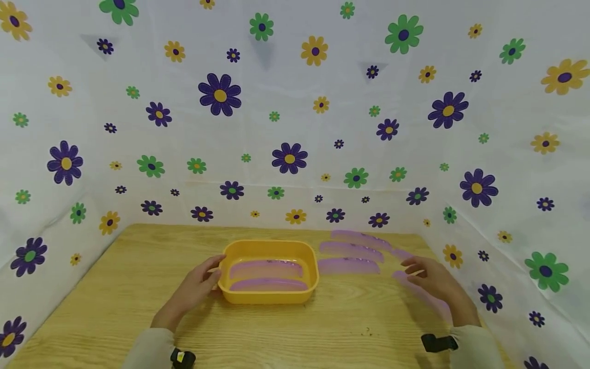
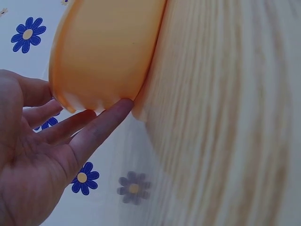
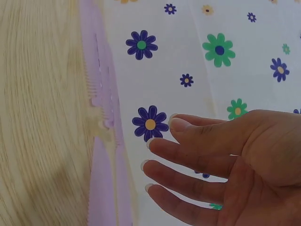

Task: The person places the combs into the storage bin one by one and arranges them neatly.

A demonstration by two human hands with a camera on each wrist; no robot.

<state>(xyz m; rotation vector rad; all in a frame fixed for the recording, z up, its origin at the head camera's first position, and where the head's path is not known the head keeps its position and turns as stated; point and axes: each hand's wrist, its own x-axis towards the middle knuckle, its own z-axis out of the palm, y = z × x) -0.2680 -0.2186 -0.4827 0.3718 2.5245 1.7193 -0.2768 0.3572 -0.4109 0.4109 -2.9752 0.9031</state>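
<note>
In the head view a yellow plastic basket (image 1: 272, 298) stands on the table, with two translucent purple combs (image 1: 267, 268) lying lengthwise inside. My left hand (image 1: 195, 287) is at its left end. The left wrist view shows the extended fingers (image 2: 101, 129) touching the basket's end wall, from rim down to base. My right hand (image 1: 435, 282) hovers over the right side of the table, holding nothing, fingers loosely bent and apart. Beneath and beside it lie more purple combs (image 1: 426, 294); their teeth show in the right wrist view, on the comb (image 3: 96, 61) along the table's edge.
Three purple combs (image 1: 349, 265) lie in stacked rows just right of the basket. A white cloth (image 1: 295, 128) printed with flowers walls the table at the back and both sides. Small dark specks (image 1: 367, 331) mark the wooden table (image 1: 332, 328) near the front.
</note>
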